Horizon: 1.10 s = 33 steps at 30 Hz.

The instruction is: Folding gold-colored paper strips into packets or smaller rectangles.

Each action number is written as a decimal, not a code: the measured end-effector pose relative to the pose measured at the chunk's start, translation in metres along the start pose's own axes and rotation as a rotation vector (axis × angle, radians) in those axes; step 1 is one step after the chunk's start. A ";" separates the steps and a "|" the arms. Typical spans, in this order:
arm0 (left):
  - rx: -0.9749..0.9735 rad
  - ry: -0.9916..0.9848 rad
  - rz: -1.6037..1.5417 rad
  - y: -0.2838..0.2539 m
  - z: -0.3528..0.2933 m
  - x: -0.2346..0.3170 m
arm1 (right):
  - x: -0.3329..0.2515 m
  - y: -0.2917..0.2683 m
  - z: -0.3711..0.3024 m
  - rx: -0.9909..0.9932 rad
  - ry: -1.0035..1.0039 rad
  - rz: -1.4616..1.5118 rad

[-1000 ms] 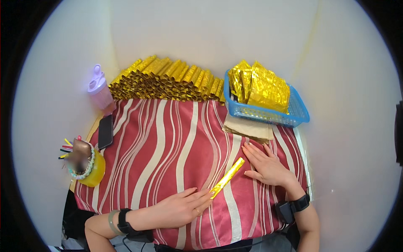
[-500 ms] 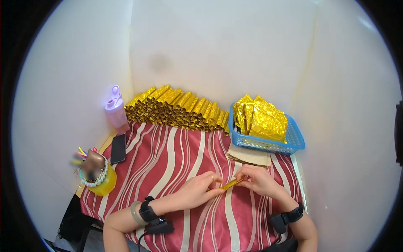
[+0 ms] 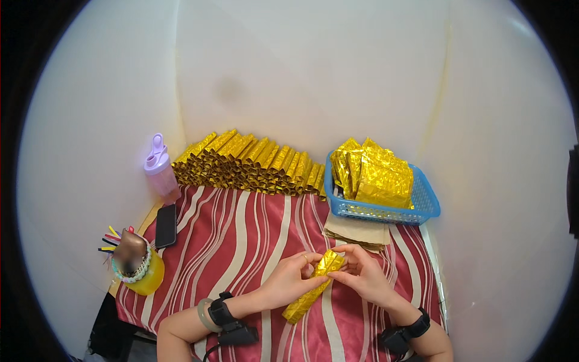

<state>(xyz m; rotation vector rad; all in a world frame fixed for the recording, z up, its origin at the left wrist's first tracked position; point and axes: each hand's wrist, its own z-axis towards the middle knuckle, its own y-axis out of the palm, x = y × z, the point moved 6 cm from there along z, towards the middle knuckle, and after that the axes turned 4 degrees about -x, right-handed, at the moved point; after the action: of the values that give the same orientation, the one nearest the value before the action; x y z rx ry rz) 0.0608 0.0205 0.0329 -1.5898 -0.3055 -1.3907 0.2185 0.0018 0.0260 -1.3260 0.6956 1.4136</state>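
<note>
A long, narrow folded strip of shiny gold foil paper (image 3: 305,303) slants across the cloth, its near end pointing toward me and to the left. My left hand (image 3: 289,279) grips its left side, thumb laid over the foil and fingers curled behind. At the far end, my right hand (image 3: 363,276) pinches the strip between thumb and fingers. Both thumbs nearly meet on its face. Just beyond my right hand lies a stack of flat, pale-backed paper sheets (image 3: 356,231), partly under the basket.
Many folded gold tubes (image 3: 253,160) are piled along the back wall. A blue plastic basket (image 3: 435,208) holds gold foil packs (image 3: 386,178). On the left stand a lilac bottle (image 3: 161,172), a black phone (image 3: 166,226) and a yellow pen cup (image 3: 151,277). Striped red cloth (image 3: 241,241) covers the table.
The gold strip, seen before as a thin sliver between my fingertips, now shows its broad face and reaches toward me. My hands have come closer together. The view has shifted slightly.
</note>
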 end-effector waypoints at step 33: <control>-0.250 -0.064 -0.516 -0.005 0.001 -0.011 | 0.000 -0.017 -0.008 -0.221 0.061 0.317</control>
<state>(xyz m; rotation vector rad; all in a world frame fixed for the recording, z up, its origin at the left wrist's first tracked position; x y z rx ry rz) 0.0538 0.0279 0.0261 -1.8433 -0.6353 -1.8260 0.2370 -0.0008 0.0283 -1.4818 0.8366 1.7495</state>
